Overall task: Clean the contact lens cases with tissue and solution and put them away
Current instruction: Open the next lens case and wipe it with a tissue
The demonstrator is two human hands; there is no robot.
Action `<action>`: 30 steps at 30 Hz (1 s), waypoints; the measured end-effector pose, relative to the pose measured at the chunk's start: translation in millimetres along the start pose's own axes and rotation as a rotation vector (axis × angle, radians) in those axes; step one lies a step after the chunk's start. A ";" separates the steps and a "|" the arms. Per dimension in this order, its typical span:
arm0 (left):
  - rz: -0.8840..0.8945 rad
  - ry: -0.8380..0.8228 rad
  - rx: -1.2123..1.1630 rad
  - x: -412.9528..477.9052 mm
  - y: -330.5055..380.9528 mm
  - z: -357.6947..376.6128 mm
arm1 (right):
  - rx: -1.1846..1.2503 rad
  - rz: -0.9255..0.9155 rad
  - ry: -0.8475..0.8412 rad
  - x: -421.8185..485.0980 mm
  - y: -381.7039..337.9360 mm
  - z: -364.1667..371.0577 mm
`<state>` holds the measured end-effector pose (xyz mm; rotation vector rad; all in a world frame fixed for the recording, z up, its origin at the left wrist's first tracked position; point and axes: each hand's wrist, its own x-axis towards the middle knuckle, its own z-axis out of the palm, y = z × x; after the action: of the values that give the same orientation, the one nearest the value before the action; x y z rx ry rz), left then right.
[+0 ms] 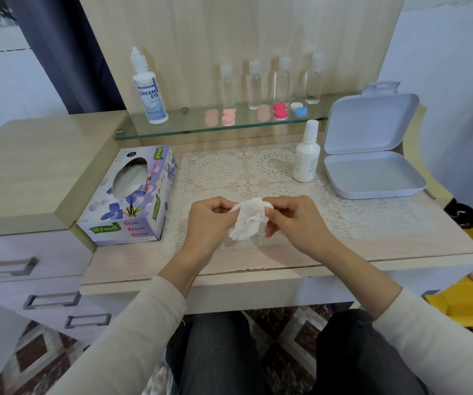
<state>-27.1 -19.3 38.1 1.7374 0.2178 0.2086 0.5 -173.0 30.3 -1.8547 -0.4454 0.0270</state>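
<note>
Above the lace mat, my left hand (209, 220) pinches a crumpled white tissue (247, 220). My right hand (289, 216) holds a small white lens case part (269, 203), mostly hidden by the tissue. Both hands meet at the tissue. On the glass shelf (189, 129) lie a pale pink lens case (228, 116), a red-pink one (280, 111) and a blue and white one (298, 109). A small white solution bottle (306, 155) stands on the mat. A large Dream Eye solution bottle (148, 86) stands at the shelf's left.
A purple tissue box (133, 195) sits left of the lace mat (258, 178). An open pale storage box (372, 155) lies at the right. Several clear bottles (255, 84) line the shelf's back. Drawers are at the lower left.
</note>
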 end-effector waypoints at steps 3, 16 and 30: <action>0.001 -0.005 0.020 1.2 -0.8 -1.4 | 0.016 0.019 -0.007 -0.2 0.1 -0.9; 0.029 -0.130 -0.049 -3.3 -1.5 1.8 | 0.245 0.143 0.050 0.8 -2.8 0.4; 0.057 0.039 -0.237 -8.5 -1.2 13.8 | 0.204 0.292 0.014 -7.9 -13.0 20.8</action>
<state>-31.8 -34.5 34.4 1.5060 0.1645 0.2983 -15.5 -153.1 33.8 -1.7028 -0.1527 0.2481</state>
